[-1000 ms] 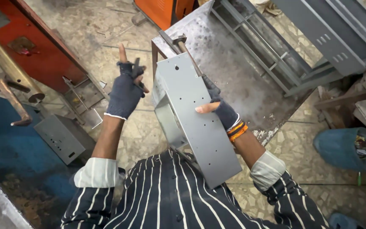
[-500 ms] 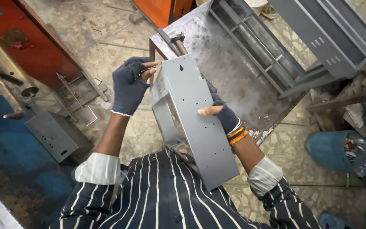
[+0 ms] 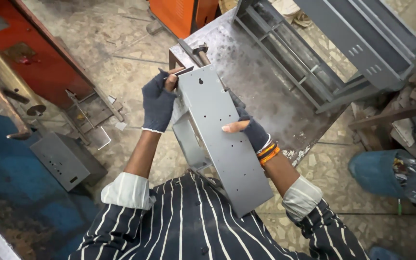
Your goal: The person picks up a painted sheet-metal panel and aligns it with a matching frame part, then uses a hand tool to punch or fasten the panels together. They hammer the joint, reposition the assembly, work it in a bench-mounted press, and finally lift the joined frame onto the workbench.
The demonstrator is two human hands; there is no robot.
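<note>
The largest thing in view is the steel work table (image 3: 261, 82), spotted and worn, on which long grey metal frames (image 3: 314, 58) are laid at the far side. To the left, a red machine (image 3: 39, 62) is seen, and a small grey metal box (image 3: 66, 161) is placed on the floor beside it. A blue bin (image 3: 386, 173) is seen at the right edge.

In the middle, a long grey metal panel (image 3: 222, 139) with bent edges and small holes is held up in front of the body, above the near edge of the table, its upper end pointed away and its lower end close to the striped shirt. It is tilted, not lying flat.

The right hand (image 3: 246, 127), in a dark fingerless glove, is closed around the right edge of the panel; the bare thumb is pressed flat on the face, and the other fingers are hidden behind it. The left hand (image 3: 159, 103), gloved as well, is curled at the upper left corner, where a small dark flat piece (image 3: 181, 71) seems to be pinched between the fingertips against the panel's edge.

The step in hand is judged to be fitting or checking at this corner. For the next move, a steady support from the right hand and a careful alignment of the small piece are probably needed.
</note>
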